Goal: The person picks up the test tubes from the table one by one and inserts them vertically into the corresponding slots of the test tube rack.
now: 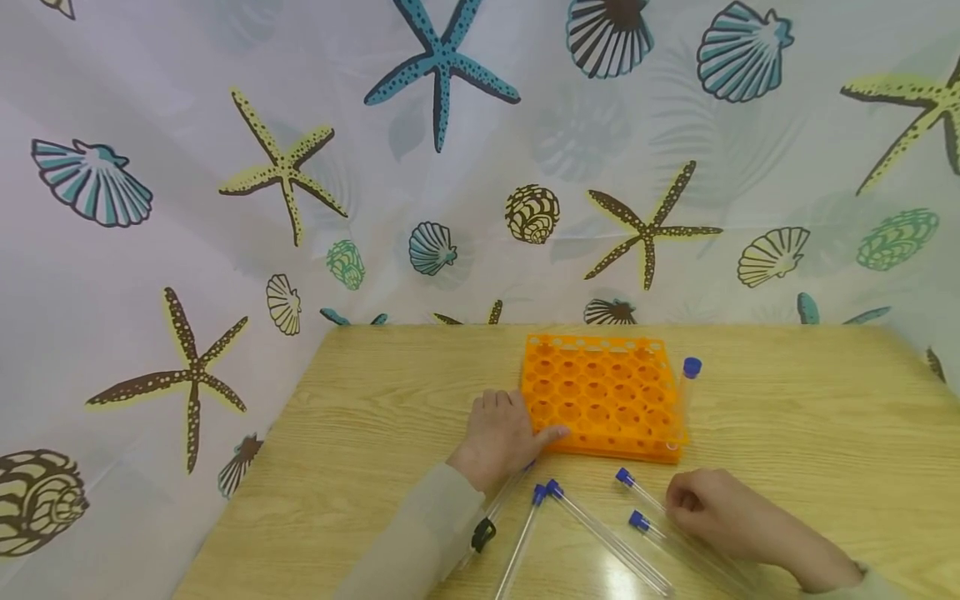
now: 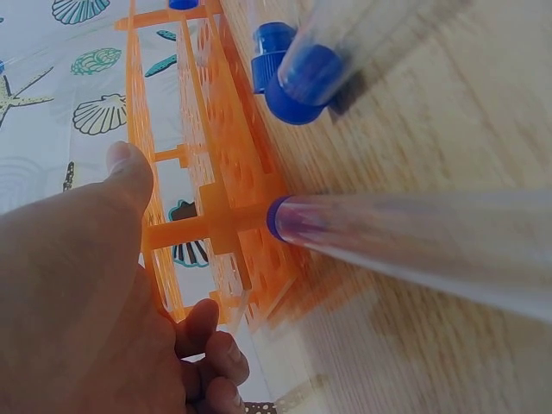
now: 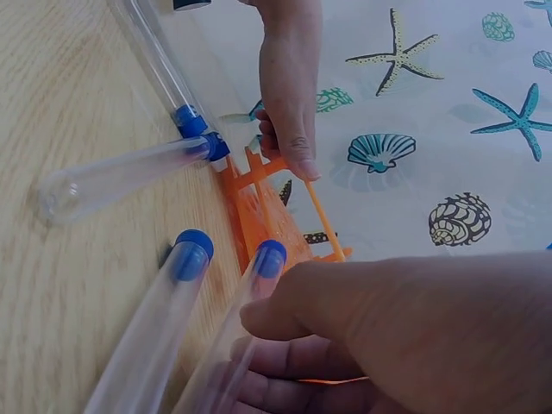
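Note:
An orange test tube rack [image 1: 600,392] stands on the table, and my left hand [image 1: 498,437] grips its near left corner, thumb over the front edge and fingers along the side. One blue-capped test tube [image 1: 686,396] is upright at the rack's right end. My right hand [image 1: 716,512] is lower right of the rack, its thumb and fingers pinching a lying test tube [image 3: 226,345] below its blue cap. Beside it lies another capped tube [image 3: 151,332]. The far end of the pinched tube is hidden by the hand in the head view.
More capped test tubes lie in front of the rack, including one in the middle [image 1: 611,542] and one to its left [image 1: 521,537]. Another tube [image 1: 510,492] is partly covered by the left forearm. A patterned cloth [image 1: 480,192] hangs behind the wooden table [image 1: 375,400].

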`<state>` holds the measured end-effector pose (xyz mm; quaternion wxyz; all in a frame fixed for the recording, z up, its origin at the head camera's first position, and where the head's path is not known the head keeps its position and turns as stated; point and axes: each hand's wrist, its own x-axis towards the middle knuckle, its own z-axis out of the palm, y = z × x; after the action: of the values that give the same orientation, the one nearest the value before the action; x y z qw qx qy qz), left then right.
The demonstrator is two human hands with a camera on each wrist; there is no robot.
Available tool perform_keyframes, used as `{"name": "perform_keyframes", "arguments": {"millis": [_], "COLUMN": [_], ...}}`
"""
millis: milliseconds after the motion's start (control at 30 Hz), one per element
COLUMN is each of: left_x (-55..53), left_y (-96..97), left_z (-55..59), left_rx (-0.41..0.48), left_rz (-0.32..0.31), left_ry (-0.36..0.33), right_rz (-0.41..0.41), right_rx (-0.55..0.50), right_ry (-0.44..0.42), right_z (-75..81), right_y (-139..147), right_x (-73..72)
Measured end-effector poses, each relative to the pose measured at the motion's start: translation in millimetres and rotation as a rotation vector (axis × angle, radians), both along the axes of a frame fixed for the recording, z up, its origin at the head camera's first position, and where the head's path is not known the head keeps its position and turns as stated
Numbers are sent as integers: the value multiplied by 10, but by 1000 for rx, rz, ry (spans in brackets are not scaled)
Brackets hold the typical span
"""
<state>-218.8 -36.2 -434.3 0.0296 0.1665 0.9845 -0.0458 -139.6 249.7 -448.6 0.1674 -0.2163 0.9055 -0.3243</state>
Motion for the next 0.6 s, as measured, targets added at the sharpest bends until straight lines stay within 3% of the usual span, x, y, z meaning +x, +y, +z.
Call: {"name": "perform_keyframes", "arguments": {"millis": [500, 600], "left_x": [-23, -17], "left_y": [7, 6], "left_z": [-17, -12], "left_rx": [-23, -13], "left_rz": [-12, -5], "left_ry": [34, 24], "right_rz": [-68, -86], "right_rx": [-105, -122], "right_ry": [90, 144], "right_z": [145, 175], "right_y": [134, 150], "right_x": [75, 92]}}
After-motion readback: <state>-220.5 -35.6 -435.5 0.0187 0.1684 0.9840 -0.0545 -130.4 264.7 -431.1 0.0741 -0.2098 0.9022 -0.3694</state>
